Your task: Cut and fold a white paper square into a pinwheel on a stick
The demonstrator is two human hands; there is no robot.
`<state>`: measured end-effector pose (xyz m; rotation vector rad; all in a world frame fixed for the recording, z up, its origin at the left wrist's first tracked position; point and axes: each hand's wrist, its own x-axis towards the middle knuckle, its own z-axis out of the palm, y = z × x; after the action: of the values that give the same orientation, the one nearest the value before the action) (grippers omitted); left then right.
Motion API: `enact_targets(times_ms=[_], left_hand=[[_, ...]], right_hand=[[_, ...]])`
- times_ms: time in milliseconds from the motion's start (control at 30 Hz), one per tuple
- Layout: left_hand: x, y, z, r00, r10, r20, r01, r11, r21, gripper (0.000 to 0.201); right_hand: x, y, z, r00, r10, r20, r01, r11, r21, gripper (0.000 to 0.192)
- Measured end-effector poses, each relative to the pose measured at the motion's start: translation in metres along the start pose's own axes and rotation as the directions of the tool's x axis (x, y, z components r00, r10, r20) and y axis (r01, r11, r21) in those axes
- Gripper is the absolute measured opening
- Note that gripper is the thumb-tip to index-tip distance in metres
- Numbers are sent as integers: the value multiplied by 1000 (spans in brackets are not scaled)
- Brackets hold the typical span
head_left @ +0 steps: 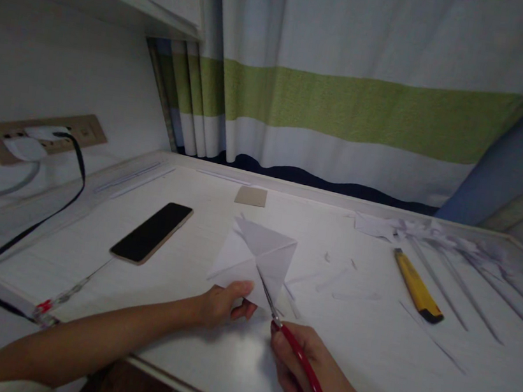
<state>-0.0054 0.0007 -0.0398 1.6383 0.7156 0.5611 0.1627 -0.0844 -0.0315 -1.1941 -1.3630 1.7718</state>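
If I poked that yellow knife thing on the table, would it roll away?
Probably not. The yellow utility knife looks flat-sided and lies flat on the white table, so it would likely slide rather than roll. It looks stiff and small, so probably light to lift. Its dark tip may hide a blade, so handle with care.

Matt white paper [258, 256], glossy red plastic-handled scissors [298, 355] with seemingly metal blades, smooth pale desk [221, 358].

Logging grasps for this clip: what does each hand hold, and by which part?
Left hand pinches the folded paper at its near edge. Right hand holds the scissors by the red handles, blades at the paper.
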Motion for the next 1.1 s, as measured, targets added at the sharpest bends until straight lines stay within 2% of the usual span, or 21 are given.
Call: enact_targets(times_ms=[267,700,1100], left_hand=[[0,1,0,1000,6,0,-6,1000,-2,51],[-1,1,0,1000,-2,8,2,1000,-27,52],[-2,1,2,1000,-16,10,17,999,-46,53]], right_hand=[[1,2,1,1000,27,-13,-27,1000,16,43],[-2,-5,2,998,-37,43,38,999,-3,41],[-2,-4,1,999,-24,42,25,1000,-15,43]])
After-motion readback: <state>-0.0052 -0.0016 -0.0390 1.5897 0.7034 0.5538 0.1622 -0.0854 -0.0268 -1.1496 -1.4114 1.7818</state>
